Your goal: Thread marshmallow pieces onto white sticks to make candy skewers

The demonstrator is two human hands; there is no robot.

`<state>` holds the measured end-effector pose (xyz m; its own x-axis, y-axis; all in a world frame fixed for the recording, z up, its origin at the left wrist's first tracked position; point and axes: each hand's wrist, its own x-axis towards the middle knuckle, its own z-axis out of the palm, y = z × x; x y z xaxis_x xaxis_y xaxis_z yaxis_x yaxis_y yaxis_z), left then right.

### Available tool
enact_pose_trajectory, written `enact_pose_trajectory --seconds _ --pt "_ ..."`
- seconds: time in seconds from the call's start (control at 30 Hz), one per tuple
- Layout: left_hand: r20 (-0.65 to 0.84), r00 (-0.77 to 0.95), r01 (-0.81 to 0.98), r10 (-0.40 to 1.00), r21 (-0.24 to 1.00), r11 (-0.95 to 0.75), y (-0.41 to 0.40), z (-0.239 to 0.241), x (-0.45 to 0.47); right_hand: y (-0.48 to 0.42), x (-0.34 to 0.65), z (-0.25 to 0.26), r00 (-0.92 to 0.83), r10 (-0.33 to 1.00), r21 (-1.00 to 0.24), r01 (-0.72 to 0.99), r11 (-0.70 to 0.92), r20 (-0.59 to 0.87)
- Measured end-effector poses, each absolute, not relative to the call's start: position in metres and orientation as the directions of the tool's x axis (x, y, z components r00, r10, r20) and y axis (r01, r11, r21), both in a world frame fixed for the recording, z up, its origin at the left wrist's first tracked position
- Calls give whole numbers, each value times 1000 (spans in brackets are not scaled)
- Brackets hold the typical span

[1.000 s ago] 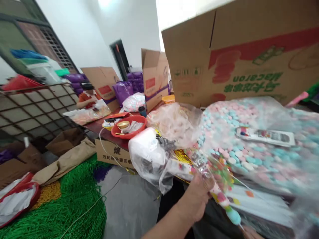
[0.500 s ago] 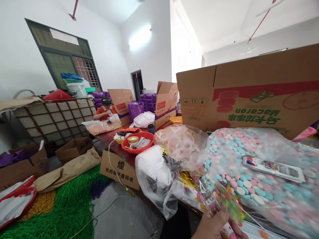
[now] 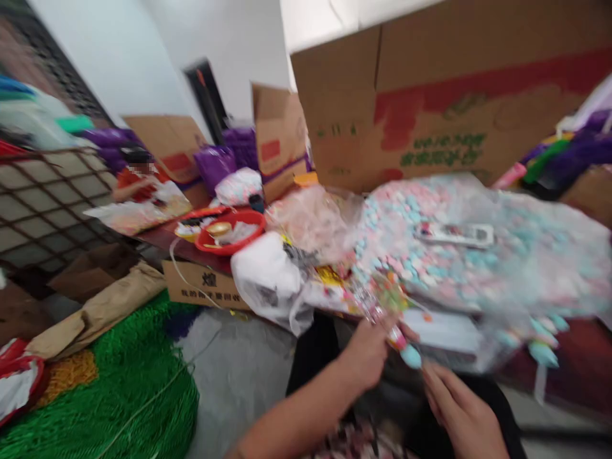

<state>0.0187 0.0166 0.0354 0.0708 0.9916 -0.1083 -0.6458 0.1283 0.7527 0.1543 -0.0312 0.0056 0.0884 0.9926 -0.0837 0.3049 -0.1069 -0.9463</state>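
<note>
My left hand (image 3: 368, 350) is closed round a clear printed plastic bag (image 3: 368, 305), whose upper end sticks out beyond the fingers. Below that grip shows a candy skewer (image 3: 410, 356), with a light blue candy at its near end and pink and white ones above. At this blue end my right hand (image 3: 461, 401) pinches with its fingertips; a stick between them is too blurred to see. Just behind the hands lies a large clear sack of pink, blue and white candies (image 3: 430, 274), with a stack of printed packets (image 3: 454, 234) on top.
Another candy skewer (image 3: 544, 350) juts over the table edge at right. A white plastic bag (image 3: 268, 280) hangs over the edge, near a red basket (image 3: 253, 239). A large carton (image 3: 344, 146) stands behind the sack. Across the table sits a co-worker (image 3: 138, 182). Green shredded filler (image 3: 129, 376) covers floor at left.
The view has tilted down and swung right. My right hand has come into view at the blue end of the candy skewer. My left hand still grips the plastic bag.
</note>
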Motion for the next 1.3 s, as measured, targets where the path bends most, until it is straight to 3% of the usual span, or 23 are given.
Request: enact_pose_trajectory --seconds 0.23,0.5,0.7,0.9,1.17,1.3 --pt "-165 273 -647 948 698 308 29 34 7 -32 164 -4 11 983 -980 77 -185 -185" --pt "-177 236 -639 955 712 290 38 31 24 -26 168 -6 40 995 -988 123 -94 -90" --pt "-198 218 -632 956 718 292 35 23 34 -19 156 0 45 989 -985 96 -146 -142" --pt "-147 122 -648 982 737 191 48 30 24 -17 158 -1 3 988 -987 58 -152 -152" --pt "-240 263 -588 934 728 352 32 15 33 -15 153 -5 52 994 -994 53 -100 -97" --pt "-230 274 -652 934 669 356 36 16 23 -16 156 -8 63 992 -993 33 -113 -111"
